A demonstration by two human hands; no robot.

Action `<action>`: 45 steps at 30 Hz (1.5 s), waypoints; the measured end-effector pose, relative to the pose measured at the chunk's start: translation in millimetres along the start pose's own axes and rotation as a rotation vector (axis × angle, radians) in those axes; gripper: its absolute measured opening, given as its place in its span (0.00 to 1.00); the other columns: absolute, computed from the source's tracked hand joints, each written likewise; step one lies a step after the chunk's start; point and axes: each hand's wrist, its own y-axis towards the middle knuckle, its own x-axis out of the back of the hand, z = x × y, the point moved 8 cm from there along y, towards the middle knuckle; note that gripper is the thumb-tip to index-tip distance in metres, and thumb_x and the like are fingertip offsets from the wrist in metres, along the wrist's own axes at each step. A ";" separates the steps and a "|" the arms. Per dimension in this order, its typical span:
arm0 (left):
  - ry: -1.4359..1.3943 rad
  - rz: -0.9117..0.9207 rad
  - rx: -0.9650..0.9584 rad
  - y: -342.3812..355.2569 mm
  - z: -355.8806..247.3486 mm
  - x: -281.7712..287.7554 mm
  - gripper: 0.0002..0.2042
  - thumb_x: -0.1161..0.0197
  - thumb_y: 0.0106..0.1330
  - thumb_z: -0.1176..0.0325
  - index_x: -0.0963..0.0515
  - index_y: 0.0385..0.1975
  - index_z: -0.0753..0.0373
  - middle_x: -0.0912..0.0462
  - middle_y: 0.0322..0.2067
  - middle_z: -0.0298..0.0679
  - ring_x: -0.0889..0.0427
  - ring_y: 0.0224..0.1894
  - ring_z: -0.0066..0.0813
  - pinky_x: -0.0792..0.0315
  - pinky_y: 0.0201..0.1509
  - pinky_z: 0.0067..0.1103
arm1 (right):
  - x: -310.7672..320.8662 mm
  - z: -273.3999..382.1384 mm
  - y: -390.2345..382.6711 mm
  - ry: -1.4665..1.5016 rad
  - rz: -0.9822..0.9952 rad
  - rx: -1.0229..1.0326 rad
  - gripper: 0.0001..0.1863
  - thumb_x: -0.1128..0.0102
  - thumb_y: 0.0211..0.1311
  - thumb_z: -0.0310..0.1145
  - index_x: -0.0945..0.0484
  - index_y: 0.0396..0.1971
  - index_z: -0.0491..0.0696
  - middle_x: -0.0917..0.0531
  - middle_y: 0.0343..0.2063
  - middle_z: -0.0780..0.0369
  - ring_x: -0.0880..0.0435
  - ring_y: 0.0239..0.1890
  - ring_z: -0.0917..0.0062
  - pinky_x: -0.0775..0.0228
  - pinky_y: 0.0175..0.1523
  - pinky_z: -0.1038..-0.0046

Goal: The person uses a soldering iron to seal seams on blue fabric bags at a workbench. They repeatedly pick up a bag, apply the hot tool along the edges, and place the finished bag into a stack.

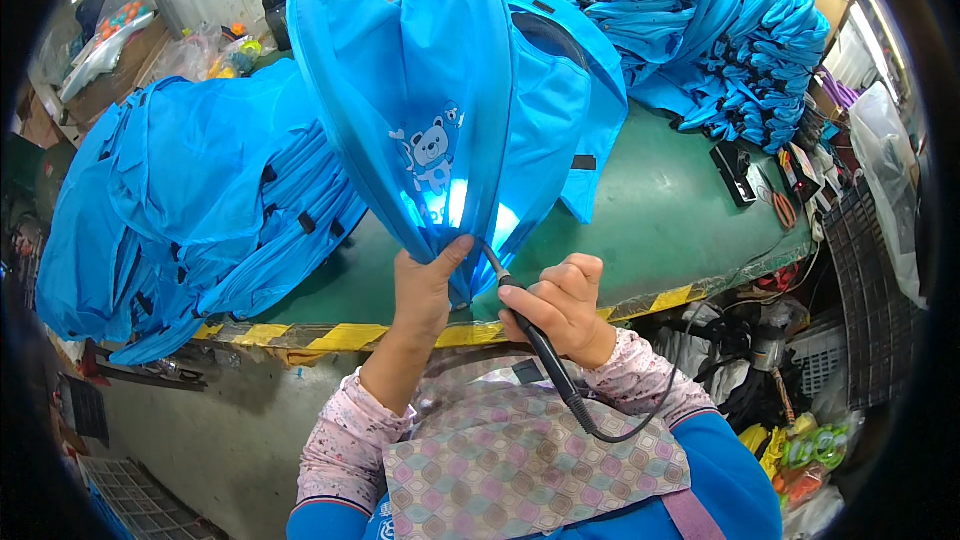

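Observation:
A blue fabric canopy [365,80] with curved ribs and a printed white bear stands spread open in front of me. My left hand [425,290] pinches its lower gathered end, thumb on top, near the table's front edge. In my right hand [562,308] is a black pen-shaped soldering iron [548,358] with a cord trailing from its back end. Its thin metal shaft points up and left to the canopy's gathered end, close to my left thumb. The tip is hidden against the fabric, so contact cannot be told. Bright light falls on the lower cloth.
Blue canopies lie in a heap [210,190] at left and in a larger stack [700,40] at back right. The green table [650,210] has yellow-and-black tape [345,338] along its front edge. A black box [735,175] and orange-handled scissors [783,208] lie at right.

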 end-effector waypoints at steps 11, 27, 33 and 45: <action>-0.027 -0.025 -0.079 -3.5 -3.0 -7.0 0.15 0.27 0.61 0.74 0.20 0.48 0.64 0.14 0.43 0.36 0.17 0.43 0.26 0.25 0.52 0.24 | 6.3 -39.1 -2.1 0.265 -0.065 -0.334 0.14 0.29 0.53 0.31 0.18 0.40 0.50 0.26 0.21 0.67 0.29 0.27 0.72 0.42 0.39 0.66; -0.100 -0.090 -0.250 -8.6 4.5 4.8 0.14 0.33 0.67 0.73 0.25 0.49 0.67 0.18 0.43 0.37 0.21 0.44 0.22 0.28 0.50 0.20 | -0.4 -19.9 34.7 0.204 -0.026 -0.106 0.14 0.31 0.55 0.35 0.17 0.40 0.46 0.25 0.20 0.69 0.29 0.22 0.76 0.42 0.39 0.69; -0.176 -0.089 -0.240 -6.6 7.9 -6.2 0.11 0.30 0.65 0.73 0.27 0.41 0.61 0.18 0.36 0.33 0.21 0.39 0.18 0.28 0.46 0.17 | -10.2 -2.9 25.0 0.168 0.018 0.012 0.15 0.33 0.52 0.35 0.18 0.40 0.47 0.25 0.19 0.71 0.27 0.26 0.77 0.43 0.41 0.69; -0.113 -0.094 -0.245 -13.4 0.3 -8.9 0.12 0.30 0.66 0.71 0.28 0.41 0.61 0.19 0.38 0.34 0.22 0.38 0.18 0.28 0.41 0.17 | -21.4 -0.4 19.5 0.145 0.051 0.048 0.13 0.36 0.56 0.34 0.18 0.41 0.49 0.25 0.19 0.70 0.28 0.26 0.76 0.43 0.43 0.67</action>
